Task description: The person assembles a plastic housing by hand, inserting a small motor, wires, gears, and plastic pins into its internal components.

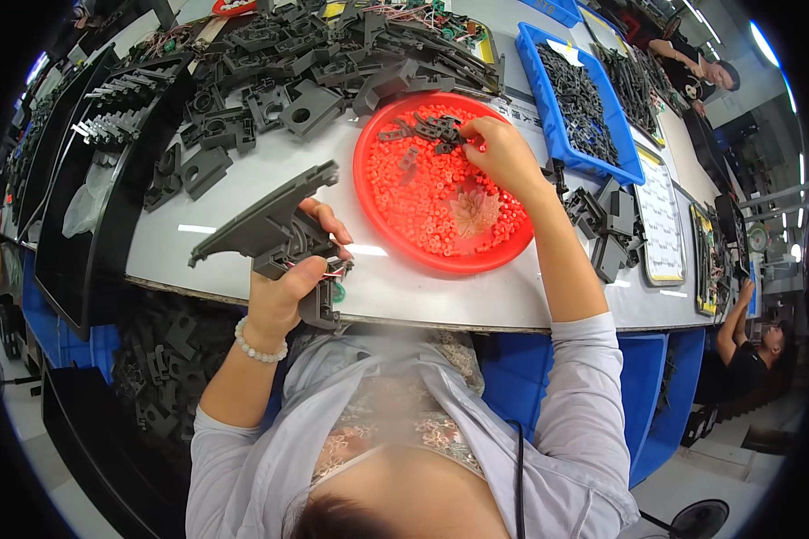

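My left hand is closed around a dark grey plastic housing with a long flared top, held tilted above the near edge of the table. A bit of green and red wire shows at the housing's lower end. Over a round red tray, my right hand has its fingers pinched together at a small pile of dark grey clips. Whatever sits between those fingertips is too small to make out. Many small red plastic pieces cover the tray's floor around the clips.
Dark grey plastic parts are heaped across the far side. At right stands a blue bin of small black parts, near more grey housings and a framed sheet. Black trays line the left. Other people work at far right.
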A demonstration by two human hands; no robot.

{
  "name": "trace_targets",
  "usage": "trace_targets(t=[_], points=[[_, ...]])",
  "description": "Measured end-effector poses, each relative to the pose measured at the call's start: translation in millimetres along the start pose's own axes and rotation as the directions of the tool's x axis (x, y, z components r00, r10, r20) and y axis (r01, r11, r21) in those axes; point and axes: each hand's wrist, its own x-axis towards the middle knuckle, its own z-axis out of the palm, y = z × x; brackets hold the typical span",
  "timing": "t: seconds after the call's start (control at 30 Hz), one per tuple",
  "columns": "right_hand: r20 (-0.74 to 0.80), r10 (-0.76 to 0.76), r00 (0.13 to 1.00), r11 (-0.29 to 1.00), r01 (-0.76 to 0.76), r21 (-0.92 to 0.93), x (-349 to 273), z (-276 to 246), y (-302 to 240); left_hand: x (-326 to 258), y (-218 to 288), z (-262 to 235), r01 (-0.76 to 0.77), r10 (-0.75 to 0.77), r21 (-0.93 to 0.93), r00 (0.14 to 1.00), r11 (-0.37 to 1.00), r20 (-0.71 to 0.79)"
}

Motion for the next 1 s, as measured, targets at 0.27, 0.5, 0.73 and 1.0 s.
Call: trace_targets(t=[0.27,0.5,0.73,1.0], points=[[-0.084,0.013,0.996,0.986,0.001,0.165,-43.7,-26.1,-26.9,-13.4,-33.2,-23.0,-0.053,0.071,0.098,0.980,0.994,-0.185],[0.128,-0.252,0.959,0.967,0.244,0.074,-73.9,-19.0,-27.6,-13.5,-42.7,-27.0,-0.031,0.056,0.108,0.971,0.994,-0.233],[0.045,-0.022,0.999,0.997,0.018,0.081,-45.2,-14.1,-25.0,-14.5,-41.9,-26.5,-0.031,0.050,0.077,0.965,0.997,-0.256],[0.192,0.010,0.981,0.999,0.000,-0.052,-28.1,-1.4,-24.9,-6.1,-39.3,-22.2,-0.111,0.130,0.095,0.966,0.989,-0.225]])
